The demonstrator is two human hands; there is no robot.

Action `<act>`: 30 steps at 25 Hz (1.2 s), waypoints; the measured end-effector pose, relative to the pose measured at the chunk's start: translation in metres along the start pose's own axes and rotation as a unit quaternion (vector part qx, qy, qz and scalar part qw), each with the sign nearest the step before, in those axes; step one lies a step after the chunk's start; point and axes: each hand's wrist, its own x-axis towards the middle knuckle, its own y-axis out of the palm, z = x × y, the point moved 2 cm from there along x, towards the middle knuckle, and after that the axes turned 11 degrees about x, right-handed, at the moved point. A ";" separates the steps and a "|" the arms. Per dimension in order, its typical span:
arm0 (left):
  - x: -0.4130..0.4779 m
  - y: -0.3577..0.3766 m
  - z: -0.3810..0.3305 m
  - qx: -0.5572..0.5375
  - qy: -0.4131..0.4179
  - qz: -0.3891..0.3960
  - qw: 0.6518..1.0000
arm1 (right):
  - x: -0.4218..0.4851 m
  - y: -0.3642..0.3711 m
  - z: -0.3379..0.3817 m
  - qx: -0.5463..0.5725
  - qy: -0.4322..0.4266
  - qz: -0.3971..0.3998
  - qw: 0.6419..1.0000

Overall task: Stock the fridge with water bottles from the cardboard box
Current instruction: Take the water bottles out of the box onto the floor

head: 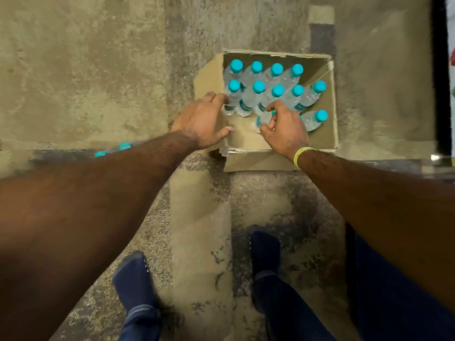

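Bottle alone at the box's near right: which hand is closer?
Right. The right hand is right beside that bottle, on its left, gripping another bottle; the left hand is across the box at its left wall.

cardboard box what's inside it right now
Clear water bottles with turquoise caps stand in the cardboard box; ten caps show. The right hand grips another bottle and covers its cap. The left hand hides the near-left corner.
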 end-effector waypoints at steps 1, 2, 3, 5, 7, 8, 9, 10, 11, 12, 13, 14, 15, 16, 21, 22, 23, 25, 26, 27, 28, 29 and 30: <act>0.015 0.005 -0.017 0.003 0.010 0.002 1.000 | 0.005 -0.010 -0.015 -0.014 0.020 -0.017 1.000; 0.027 0.011 -0.032 0.007 0.017 0.005 1.000 | 0.009 -0.017 -0.029 -0.027 0.044 -0.028 0.998; 0.038 0.016 -0.045 0.008 0.021 0.011 1.000 | 0.012 -0.022 -0.042 -0.039 0.067 -0.029 0.997; 0.058 0.027 -0.067 0.009 0.028 0.031 0.999 | 0.018 -0.027 -0.063 -0.056 0.097 -0.010 0.994; 0.074 0.039 -0.083 0.014 0.036 0.062 0.997 | 0.026 -0.026 -0.077 -0.064 0.094 0.011 0.993; 0.080 0.045 -0.089 0.017 0.038 0.072 0.997 | 0.029 -0.023 -0.080 -0.071 0.087 0.018 0.994; 0.085 0.050 -0.094 0.018 0.037 0.074 0.996 | 0.032 -0.021 -0.082 -0.075 0.081 0.022 0.994; 0.089 0.055 -0.099 0.016 0.033 0.068 0.997 | 0.036 -0.018 -0.082 -0.076 0.074 0.021 0.994; 0.094 0.059 -0.105 0.009 0.024 0.054 0.998 | 0.039 -0.016 -0.084 -0.073 0.062 0.016 0.995; 0.097 0.063 -0.109 0.002 0.014 0.038 0.999 | 0.041 -0.015 -0.086 -0.065 0.046 0.013 0.997; 0.099 0.065 -0.112 -0.005 0.008 0.024 1.000 | 0.044 -0.014 -0.087 -0.051 0.033 0.010 0.998; 0.100 0.065 -0.113 -0.016 0.009 0.014 1.000 | 0.045 -0.016 -0.088 -0.033 0.023 0.004 0.999; 0.100 0.064 -0.111 -0.031 0.016 0.009 0.999 | 0.045 -0.020 -0.088 -0.016 0.016 -0.005 1.000; 0.098 0.060 -0.108 -0.052 0.028 0.006 0.998 | 0.043 -0.026 -0.086 0.001 0.006 -0.018 1.000; 0.065 -0.002 -0.072 -0.141 0.109 -0.030 0.983 | 0.016 -0.074 -0.045 0.063 -0.083 -0.050 0.993; 0.056 -0.019 -0.062 -0.153 0.116 -0.033 0.981 | 0.011 -0.084 -0.031 0.068 -0.100 -0.048 0.992; 0.046 -0.034 -0.052 -0.168 0.116 -0.029 0.979 | 0.007 -0.092 -0.015 0.073 -0.114 -0.041 0.990; 0.027 -0.059 -0.028 -0.207 0.111 -0.009 0.972 | 0.001 -0.101 0.015 0.080 -0.133 -0.015 0.988; 0.014 -0.071 -0.014 -0.214 0.110 -0.005 0.971 | -0.001 -0.100 0.032 0.082 -0.139 0.003 0.987; 0.002 -0.079 -0.001 -0.208 0.107 -0.005 0.972 | -0.003 -0.097 0.046 0.086 -0.144 0.021 0.986; -0.010 -0.085 0.011 -0.196 0.103 -0.006 0.975 | -0.004 -0.091 0.060 0.090 -0.152 0.039 0.983; -0.023 -0.089 0.023 -0.183 0.096 -0.007 0.978 | -0.006 -0.083 0.075 0.089 -0.163 0.054 0.981; -0.036 -0.091 0.033 -0.176 0.091 -0.007 0.980 | -0.008 -0.073 0.088 0.082 -0.175 0.067 0.979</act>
